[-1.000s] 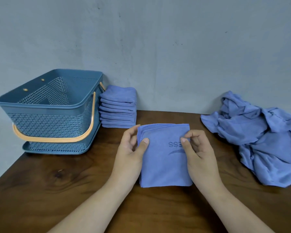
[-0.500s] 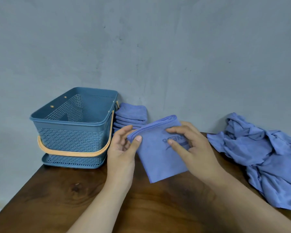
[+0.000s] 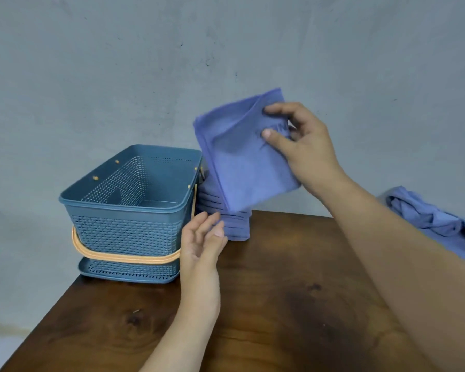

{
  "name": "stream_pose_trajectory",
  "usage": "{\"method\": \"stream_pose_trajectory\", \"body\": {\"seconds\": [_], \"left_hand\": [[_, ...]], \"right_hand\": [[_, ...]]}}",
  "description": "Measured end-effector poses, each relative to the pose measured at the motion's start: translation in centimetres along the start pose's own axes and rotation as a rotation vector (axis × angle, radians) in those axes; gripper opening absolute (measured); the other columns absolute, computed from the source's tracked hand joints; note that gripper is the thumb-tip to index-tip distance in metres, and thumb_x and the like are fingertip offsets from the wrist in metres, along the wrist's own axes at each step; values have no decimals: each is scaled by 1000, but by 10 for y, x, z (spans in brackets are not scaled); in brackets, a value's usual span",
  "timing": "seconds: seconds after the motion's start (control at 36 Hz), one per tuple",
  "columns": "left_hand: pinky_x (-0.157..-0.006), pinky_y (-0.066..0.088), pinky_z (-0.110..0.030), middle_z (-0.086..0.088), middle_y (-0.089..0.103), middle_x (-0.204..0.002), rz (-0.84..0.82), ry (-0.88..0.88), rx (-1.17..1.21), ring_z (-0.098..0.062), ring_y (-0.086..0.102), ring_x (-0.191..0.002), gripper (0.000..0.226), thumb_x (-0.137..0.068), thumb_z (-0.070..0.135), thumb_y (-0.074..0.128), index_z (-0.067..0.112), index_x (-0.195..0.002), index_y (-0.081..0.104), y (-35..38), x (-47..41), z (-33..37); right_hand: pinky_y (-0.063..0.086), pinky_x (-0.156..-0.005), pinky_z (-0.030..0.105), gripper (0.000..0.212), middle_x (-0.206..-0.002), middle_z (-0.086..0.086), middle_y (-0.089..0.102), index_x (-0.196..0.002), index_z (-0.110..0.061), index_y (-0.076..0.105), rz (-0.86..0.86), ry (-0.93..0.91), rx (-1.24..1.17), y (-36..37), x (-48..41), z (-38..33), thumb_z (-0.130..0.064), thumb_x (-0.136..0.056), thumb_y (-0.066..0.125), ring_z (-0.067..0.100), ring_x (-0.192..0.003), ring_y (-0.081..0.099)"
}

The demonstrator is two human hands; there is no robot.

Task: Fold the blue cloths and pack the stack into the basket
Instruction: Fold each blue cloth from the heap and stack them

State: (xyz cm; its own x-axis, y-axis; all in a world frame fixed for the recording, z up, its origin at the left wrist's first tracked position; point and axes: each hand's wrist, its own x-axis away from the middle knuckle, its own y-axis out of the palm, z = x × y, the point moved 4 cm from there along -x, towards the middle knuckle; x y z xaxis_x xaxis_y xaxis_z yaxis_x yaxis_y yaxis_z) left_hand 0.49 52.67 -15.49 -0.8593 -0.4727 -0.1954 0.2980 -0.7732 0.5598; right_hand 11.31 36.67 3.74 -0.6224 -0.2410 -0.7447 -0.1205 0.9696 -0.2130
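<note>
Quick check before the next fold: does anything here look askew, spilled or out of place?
Nothing stands out. The basket sits upright on the table, the stack beside it looks even, and the right hand holds a folded cloth tilted above it. The crumpled heap at the right is just unfolded cloths.

The stack [image 3: 235,226] stands just right of the basket [image 3: 129,232]; loose cloths [image 3: 438,226] lie far right

left grip [image 3: 203,242]: bare, nails apparently short | right grip [image 3: 304,149]: bare | left forearm [image 3: 193,312], right forearm [image 3: 387,251]: bare
</note>
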Motion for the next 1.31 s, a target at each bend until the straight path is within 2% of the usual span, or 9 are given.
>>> {"method": "stream_pose_trajectory", "body": {"seconds": [0.14,0.22,0.36,0.47,0.72,0.83,0.94,1.14,1.31], "left_hand": [[-115,48,-53,-4,71,-133,-31,-11,-78,-23,65,-130,59,-84,39,74,17,-137,58,1,3,-9],[-113,47,-54,-5,72,-129,-58,-23,-107,-25,65,-129,64,-78,45,72,19,-135,58,3,3,-14],[-112,47,-53,-7,73,-126,-87,-31,-149,-30,64,-127,63,-78,42,73,18,-134,58,2,2,-19],[-113,48,-48,-8,72,-128,-126,-25,-188,-24,67,-124,48,-92,27,64,16,-138,55,1,2,-20],[-108,51,-40,-5,73,-126,-195,-45,-245,-20,69,-122,55,-87,34,70,19,-138,56,7,9,-19],[-110,50,-44,-4,74,-124,-241,-49,-288,-20,68,-121,62,-82,44,71,21,-138,56,8,10,-19],[-106,52,-38,-3,74,-123,-266,-57,-300,-19,69,-119,65,-80,48,71,23,-137,57,7,11,-23],[-109,51,-42,-2,75,-121,-322,-93,-383,-20,70,-119,58,-84,40,71,21,-137,57,9,18,-30],[-114,47,-47,5,74,-121,-462,-89,-610,-15,67,-121,35,-100,28,68,31,-134,59,23,37,-41]], "right_hand": [[57,-104,46,31,-129,4,71,-119,-22,71,195,237,-255,21,-46,77,-6,-93,76,28,-121,69],[60,-99,43,33,-131,10,69,-126,-19,67,167,515,-251,46,-43,137,-8,-95,74,25,-111,72],[52,-64,26,41,-123,6,65,-140,-21,59,-73,931,-75,76,5,195,-12,-101,68,12,-91,65],[54,-68,27,41,-131,12,66,-140,-19,60,-28,937,-122,74,3,209,-12,-101,67,20,-105,68],[52,-86,26,52,-141,5,61,-147,-15,59,-169,912,76,72,-10,201,-16,-97,75,21,-120,62],[42,-60,24,47,-116,1,62,-140,-23,61,-145,930,131,65,-11,189,-16,-96,76,13,-85,56],[41,-62,29,39,-116,7,66,-132,-26,62,-17,865,157,38,0,172,-20,-94,73,19,-86,54],[53,-91,28,32,-126,-14,66,-123,-39,68,-55,684,241,-27,111,114,-27,-94,76,4,-105,68],[45,-88,21,29,-115,-30,66,-120,-53,65,-108,677,298,-94,221,59,-35,-98,72,-10,-105,63]]}}
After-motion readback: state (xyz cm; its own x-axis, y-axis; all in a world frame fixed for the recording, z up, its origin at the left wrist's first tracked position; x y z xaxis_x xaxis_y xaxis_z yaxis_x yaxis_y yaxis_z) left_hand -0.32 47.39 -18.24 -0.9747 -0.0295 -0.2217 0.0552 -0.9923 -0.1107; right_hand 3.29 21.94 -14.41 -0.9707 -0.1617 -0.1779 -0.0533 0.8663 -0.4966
